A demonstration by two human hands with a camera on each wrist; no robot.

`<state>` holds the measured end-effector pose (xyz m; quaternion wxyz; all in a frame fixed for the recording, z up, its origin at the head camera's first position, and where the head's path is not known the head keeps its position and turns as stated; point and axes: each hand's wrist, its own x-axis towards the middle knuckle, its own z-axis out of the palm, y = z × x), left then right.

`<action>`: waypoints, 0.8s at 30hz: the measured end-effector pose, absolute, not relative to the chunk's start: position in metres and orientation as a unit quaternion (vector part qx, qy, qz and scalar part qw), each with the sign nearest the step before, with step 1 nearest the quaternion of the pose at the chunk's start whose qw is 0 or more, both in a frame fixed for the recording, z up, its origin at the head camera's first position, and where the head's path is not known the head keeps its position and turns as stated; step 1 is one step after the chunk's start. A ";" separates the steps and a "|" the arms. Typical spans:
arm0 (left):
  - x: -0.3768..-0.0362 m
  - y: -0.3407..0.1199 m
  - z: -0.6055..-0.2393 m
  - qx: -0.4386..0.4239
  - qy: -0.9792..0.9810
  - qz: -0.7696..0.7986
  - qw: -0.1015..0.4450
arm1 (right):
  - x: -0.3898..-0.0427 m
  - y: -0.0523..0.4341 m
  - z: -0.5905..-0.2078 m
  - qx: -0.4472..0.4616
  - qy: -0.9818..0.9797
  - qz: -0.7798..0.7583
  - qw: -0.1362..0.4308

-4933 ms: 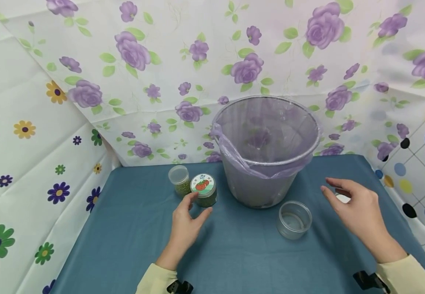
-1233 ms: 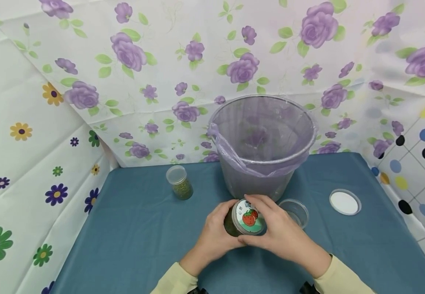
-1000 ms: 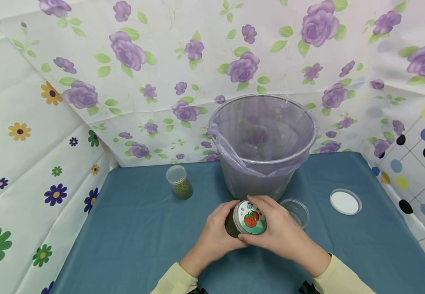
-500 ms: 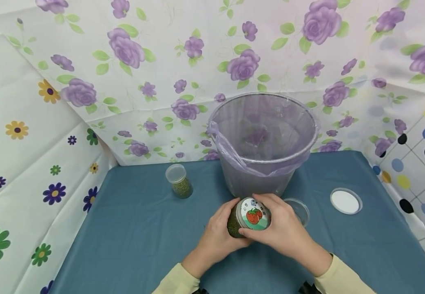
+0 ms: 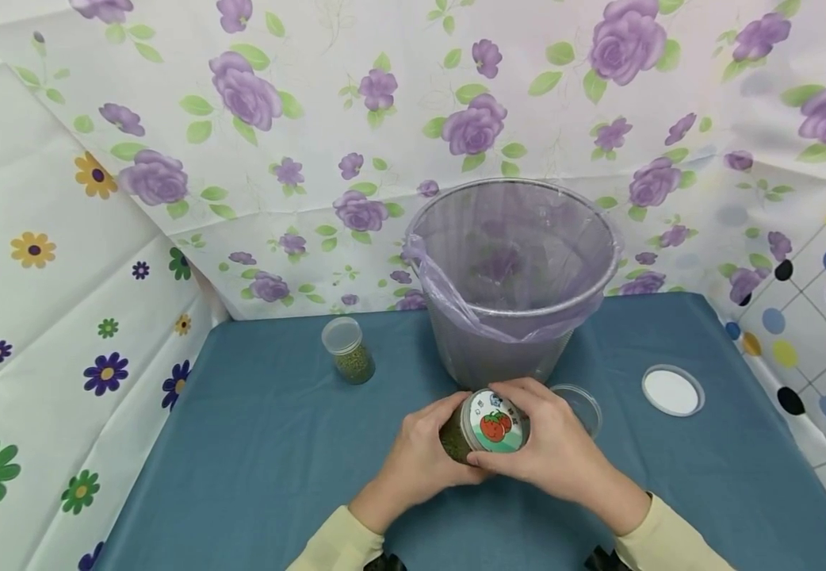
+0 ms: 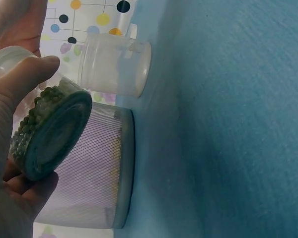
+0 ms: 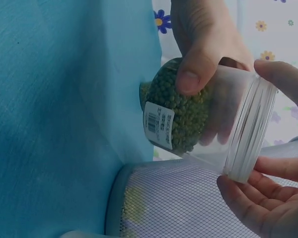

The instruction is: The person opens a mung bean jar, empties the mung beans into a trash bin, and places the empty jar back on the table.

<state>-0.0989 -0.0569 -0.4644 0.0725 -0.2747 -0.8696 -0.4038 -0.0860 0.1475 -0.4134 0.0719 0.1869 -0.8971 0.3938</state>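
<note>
In front of the bin (image 5: 502,361), jar (image 5: 454,438) held up off the table (image 5: 256,476), tilted, with its lid (image 5: 496,422) toward the right hand (image 5: 563,448). Left hand (image 5: 420,448) clamped round the jar body, thumb one side, fingers the other. Right hand's thumb and fingers set apart across the lid, pinching its rim. Lid on the jar, tomato picture on top. Green beans inside, lower part; barcode label (image 7: 159,125) on the side, right wrist view. Second jar (image 5: 353,363), lidded, green grains inside, stands on the table, left of the bin. Clear tub (image 5: 587,408) just beside the right hand, partly hidden by it. White disc (image 5: 672,391) lies farther right. Purple bag (image 5: 449,297) lines the bin, folded over its rim.
</note>
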 end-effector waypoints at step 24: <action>-0.113 -0.064 -0.454 -0.307 -0.860 -0.406 0.033 | -0.090 0.154 -0.414 0.248 -0.890 0.374 0.079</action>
